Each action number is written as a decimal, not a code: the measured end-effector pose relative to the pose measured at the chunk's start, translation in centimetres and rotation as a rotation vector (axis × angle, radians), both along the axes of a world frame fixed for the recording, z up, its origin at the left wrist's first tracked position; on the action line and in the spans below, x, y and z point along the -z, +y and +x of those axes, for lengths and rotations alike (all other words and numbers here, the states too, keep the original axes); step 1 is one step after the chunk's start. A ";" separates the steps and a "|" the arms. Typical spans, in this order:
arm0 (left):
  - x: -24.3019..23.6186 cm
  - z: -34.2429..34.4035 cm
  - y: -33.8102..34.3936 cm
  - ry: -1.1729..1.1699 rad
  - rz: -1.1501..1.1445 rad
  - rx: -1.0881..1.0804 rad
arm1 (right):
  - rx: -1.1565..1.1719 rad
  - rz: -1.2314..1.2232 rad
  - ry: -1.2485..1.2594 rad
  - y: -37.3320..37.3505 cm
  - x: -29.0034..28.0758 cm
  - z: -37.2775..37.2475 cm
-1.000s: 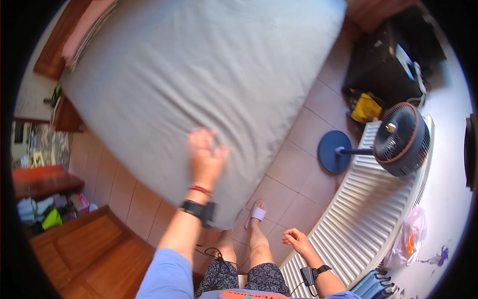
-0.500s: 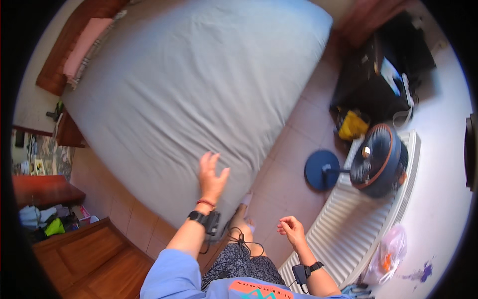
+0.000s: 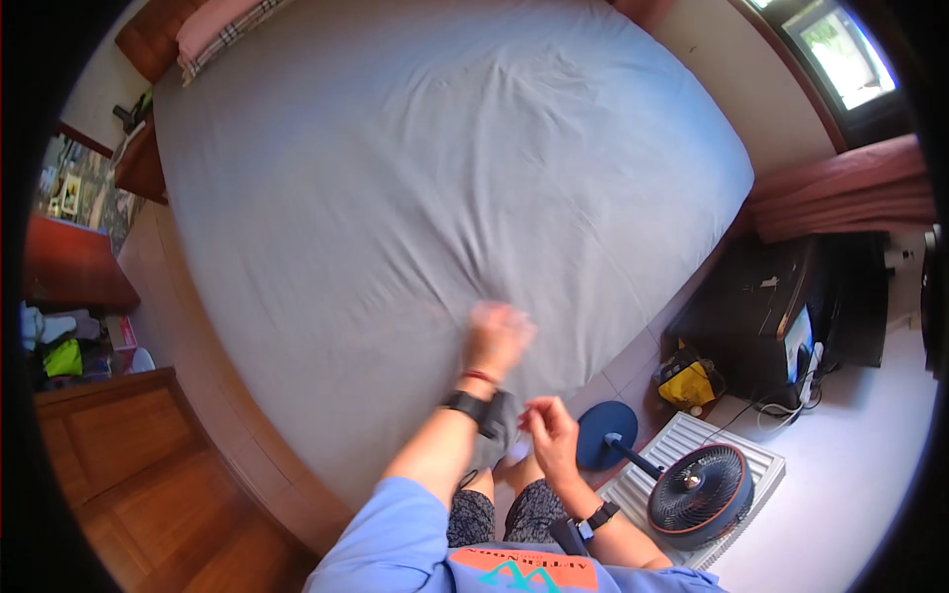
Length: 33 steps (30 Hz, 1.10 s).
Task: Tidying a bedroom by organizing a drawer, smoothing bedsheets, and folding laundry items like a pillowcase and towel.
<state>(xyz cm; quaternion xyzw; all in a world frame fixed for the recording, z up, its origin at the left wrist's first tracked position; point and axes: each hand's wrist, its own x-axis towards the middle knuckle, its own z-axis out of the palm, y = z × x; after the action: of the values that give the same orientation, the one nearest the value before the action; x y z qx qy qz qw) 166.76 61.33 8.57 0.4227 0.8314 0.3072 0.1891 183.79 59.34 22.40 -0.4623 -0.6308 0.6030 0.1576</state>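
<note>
A mattress covered with a grey fitted sheet [image 3: 326, 237] fills the middle of the head view, with creases running across it. My left hand [image 3: 499, 341] is over the sheet near the mattress's front corner; motion smears its fingers, so their pose is unclear. To its right and lower, my right hand [image 3: 551, 427] has its fingers curled together beside the front corner. Whether a bit of cloth is pinched in them is hidden. A dark band with a small box is on each wrist.
A blue standing fan [image 3: 700, 494] leans over a white ribbed panel [image 3: 761, 465] at right. Behind it are a yellow bag [image 3: 689, 383] and a black cabinet [image 3: 741, 306]. Wooden furniture [image 3: 148, 474] stands at lower left. Pink pillows [image 3: 213, 28] lie at the bed's far left.
My view has turned toward the right, bringing the window and curtain in. My left hand has moved right across the sheet; my right hand has come closer to it and the mattress corner.
</note>
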 end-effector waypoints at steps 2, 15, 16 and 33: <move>-1.1 8.7 4.1 -0.762 0.419 0.428 | 0.014 0.209 -0.042 4.5 0.1 -1.1; 2.1 -14.2 -11.2 -0.327 -0.152 -1.288 | -1.162 0.876 -0.156 14.7 11.1 -9.5; 1.7 -13.4 -8.9 -0.543 -0.025 -1.390 | -1.192 1.048 -0.329 16.9 10.7 -9.2; -5.5 11.0 39.5 -0.269 -0.010 0.022 | -0.028 0.698 -0.789 57.7 9.3 20.6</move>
<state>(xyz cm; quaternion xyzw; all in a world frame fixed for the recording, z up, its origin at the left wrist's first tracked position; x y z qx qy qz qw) 177.75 100.79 14.12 0.3859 0.7954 0.3549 0.3042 204.34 116.99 13.09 -0.5659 -0.8114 0.1392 0.0446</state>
